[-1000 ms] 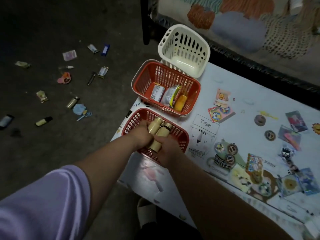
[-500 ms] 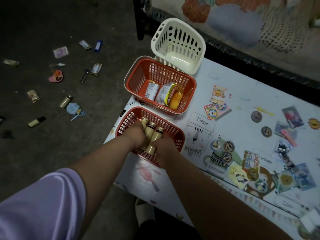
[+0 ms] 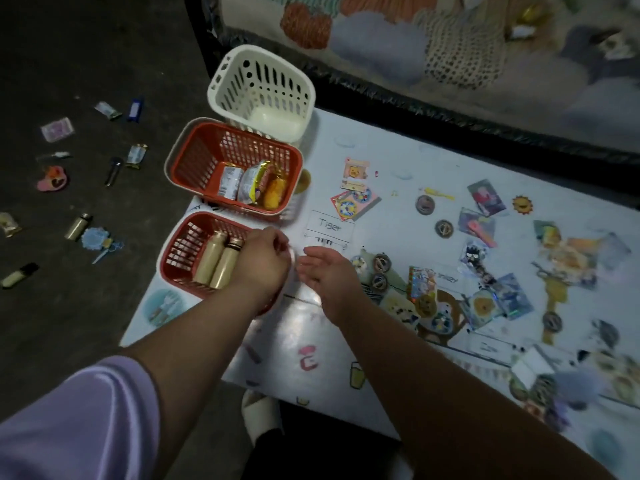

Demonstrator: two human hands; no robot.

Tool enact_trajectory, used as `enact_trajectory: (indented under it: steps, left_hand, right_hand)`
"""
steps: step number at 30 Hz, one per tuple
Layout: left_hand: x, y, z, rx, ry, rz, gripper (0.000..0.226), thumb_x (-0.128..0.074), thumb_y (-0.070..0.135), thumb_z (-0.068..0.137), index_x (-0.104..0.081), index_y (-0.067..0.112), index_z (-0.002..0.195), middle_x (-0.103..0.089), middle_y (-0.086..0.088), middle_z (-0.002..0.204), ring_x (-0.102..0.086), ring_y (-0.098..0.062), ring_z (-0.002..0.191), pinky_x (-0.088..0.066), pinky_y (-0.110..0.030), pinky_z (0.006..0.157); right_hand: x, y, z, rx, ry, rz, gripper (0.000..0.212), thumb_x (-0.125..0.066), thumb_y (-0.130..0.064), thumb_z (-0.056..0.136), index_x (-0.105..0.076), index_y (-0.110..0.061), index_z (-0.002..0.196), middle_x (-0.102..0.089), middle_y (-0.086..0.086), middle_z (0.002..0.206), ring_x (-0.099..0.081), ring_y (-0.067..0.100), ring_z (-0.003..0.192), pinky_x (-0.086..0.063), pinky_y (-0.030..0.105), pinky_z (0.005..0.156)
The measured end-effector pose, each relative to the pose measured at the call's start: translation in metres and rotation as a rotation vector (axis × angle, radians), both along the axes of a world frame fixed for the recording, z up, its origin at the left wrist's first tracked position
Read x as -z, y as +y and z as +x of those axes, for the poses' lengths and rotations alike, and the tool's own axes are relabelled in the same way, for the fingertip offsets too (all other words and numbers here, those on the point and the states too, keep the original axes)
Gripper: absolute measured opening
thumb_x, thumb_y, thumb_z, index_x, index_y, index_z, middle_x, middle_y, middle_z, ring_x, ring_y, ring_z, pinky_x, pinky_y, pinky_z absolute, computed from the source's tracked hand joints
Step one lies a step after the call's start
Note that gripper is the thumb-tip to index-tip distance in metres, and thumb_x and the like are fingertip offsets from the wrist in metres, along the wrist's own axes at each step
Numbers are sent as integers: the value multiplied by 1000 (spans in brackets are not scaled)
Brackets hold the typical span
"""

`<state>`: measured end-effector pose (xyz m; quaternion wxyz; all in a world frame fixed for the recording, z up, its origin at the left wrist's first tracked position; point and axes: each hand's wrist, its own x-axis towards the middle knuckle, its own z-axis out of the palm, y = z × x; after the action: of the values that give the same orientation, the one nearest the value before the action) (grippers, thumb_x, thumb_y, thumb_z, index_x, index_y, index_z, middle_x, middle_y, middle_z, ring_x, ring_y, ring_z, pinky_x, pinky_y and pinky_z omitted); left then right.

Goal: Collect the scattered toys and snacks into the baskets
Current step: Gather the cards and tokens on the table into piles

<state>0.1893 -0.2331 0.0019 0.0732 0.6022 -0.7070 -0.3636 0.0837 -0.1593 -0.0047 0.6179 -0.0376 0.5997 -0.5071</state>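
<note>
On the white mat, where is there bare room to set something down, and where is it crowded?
Bare: the mat between the cream basket, the dark bed edge and the cards; also the near strip under the right hand. Crowded: the cards and discs to the right, and the basket row on the left edge.

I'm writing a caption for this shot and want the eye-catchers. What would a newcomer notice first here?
Three baskets lined up at the table's left end: a cream basket farthest, a red basket with snack packets in the middle, and a near red basket holding tan bottles. The left hand hangs over that near basket, the right hand open beside it. Stickers and cards litter the table, small items the dark floor.
</note>
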Motion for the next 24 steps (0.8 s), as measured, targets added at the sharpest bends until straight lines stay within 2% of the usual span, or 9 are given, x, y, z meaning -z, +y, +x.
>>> enact_trajectory:
  steps: [2,4,7,9,12,15,19,22,24]
  left_hand:
    - [-2,16,-20,74,35,16,27,-52,0,80,-64,10,102,-57,-12,108,-57,-24,95,-37,-20,80]
    - [2,31,-40,160,23,69,29,-53,0,82,-62,11,107,-55,-11,111,-58,-25,96,-41,-23,83]
    - [14,48,-61,264,-49,177,32,-56,3,83,-60,11,113,-53,-12,118,-57,-27,104,-43,-26,90]
    - [23,61,-73,333,-110,218,34,-58,7,84,-59,10,118,-52,-14,120,-56,-29,107,-42,-26,90]
    - [32,77,-85,398,-162,261,35,-58,12,85,-59,11,119,-55,-14,121,-58,-31,103,-42,-25,83]
    - [41,93,-97,438,-182,307,38,-62,7,82,-60,8,120,-55,-15,118,-61,-32,99,-43,-22,77]
    - [53,111,-112,466,-122,317,24,-61,-1,83,-62,6,106,-55,-5,90,-54,-3,70,-34,-3,56]
    - [68,124,-127,535,-183,224,42,-63,10,81,-58,14,123,-51,-4,116,-55,-14,104,-43,-21,92]
    - [73,132,-138,628,-245,94,52,-65,16,79,-54,18,131,-46,-8,133,-47,-30,119,-41,-32,100]
  right_hand:
    - [-2,17,-20,27,29,-2,28,-46,12,86,-52,12,114,-55,18,79,-52,18,64,-44,18,58]
    - [4,35,-40,42,89,36,11,-51,5,83,-58,2,92,-55,10,72,-53,18,62,-44,16,52]
    - [27,65,-64,-37,316,181,26,-46,9,87,-61,-10,79,-58,9,75,-53,18,66,-44,17,54]
    - [40,91,-83,-158,503,278,24,-47,5,86,-68,-6,89,-60,6,80,-54,18,71,-45,26,63]
    - [56,125,-107,-304,620,374,26,-49,5,87,-66,2,106,-58,8,87,-55,17,79,-46,26,71]
    - [63,151,-129,-347,694,499,29,-52,1,87,-66,-6,111,-64,18,108,-61,32,99,-50,33,81]
    - [66,164,-152,-374,799,514,27,-55,-11,89,-62,-6,115,-64,15,114,-60,31,106,-44,27,82]
    - [73,160,-169,-322,894,434,38,-57,-1,79,-60,-6,116,-63,15,112,-59,30,105,-44,27,83]
    - [81,155,-179,-341,979,396,43,-56,2,76,-59,-7,118,-60,16,115,-57,31,109,-45,30,88]
